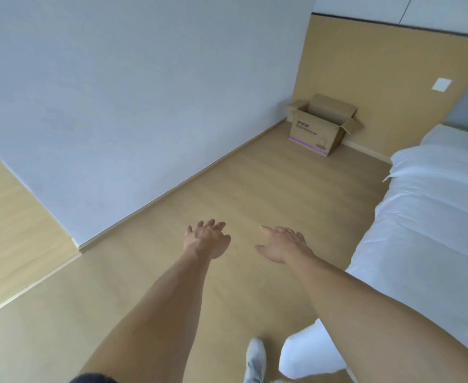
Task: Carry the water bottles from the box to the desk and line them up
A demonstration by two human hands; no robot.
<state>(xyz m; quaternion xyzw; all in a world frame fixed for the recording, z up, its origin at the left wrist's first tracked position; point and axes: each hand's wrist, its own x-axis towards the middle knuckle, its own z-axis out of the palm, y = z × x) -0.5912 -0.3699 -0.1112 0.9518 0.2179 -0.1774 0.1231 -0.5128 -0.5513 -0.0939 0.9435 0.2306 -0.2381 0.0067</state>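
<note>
Walked empty-handed toward the open cardboard box in the far corner beside the bed, left hand and right hand well short of it, fingers spread, probably readied for bottles, none visible inside.

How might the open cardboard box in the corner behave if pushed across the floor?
The cardboard box would probably slide easily, since the wood floor looks smooth. Its raised flaps look thin, so they would likely bend if gripped. Its weight is uncertain: the contents are hidden.
</note>
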